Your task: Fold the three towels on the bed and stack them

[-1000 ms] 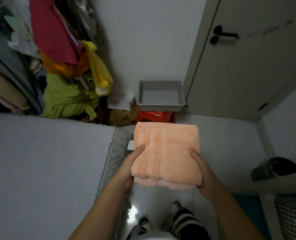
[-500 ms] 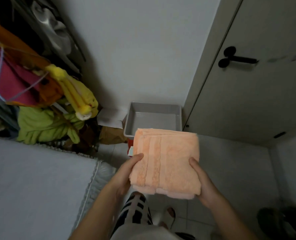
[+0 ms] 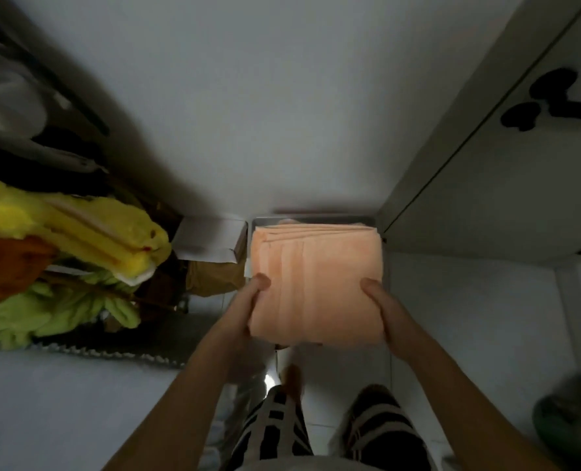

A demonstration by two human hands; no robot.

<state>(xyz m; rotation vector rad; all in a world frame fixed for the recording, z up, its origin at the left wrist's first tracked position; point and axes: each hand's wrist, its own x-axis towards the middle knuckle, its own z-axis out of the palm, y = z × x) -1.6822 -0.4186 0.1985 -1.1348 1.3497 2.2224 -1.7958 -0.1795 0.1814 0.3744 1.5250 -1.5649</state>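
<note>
A stack of folded peach towels (image 3: 316, 283) is held in front of me, its layered edges showing at the far side. My left hand (image 3: 244, 311) grips its left side with the thumb on top. My right hand (image 3: 384, 311) grips its right side the same way. The stack hangs over a grey bin (image 3: 316, 219) that stands against the wall; only the bin's far rim shows above the towels. How many towels are in the stack cannot be told.
The bed (image 3: 61, 409) lies at the lower left. Yellow (image 3: 88, 229) and green clothes (image 3: 54, 311) hang at the left. A white box (image 3: 211, 239) sits left of the bin. A door with a black handle (image 3: 547, 100) is on the right. My striped trouser legs (image 3: 275, 430) are below.
I have stepped toward the wall. The towel stack has moved forward from short of the bin to above it, covering nearly all of it. Both hands keep the same grip.
</note>
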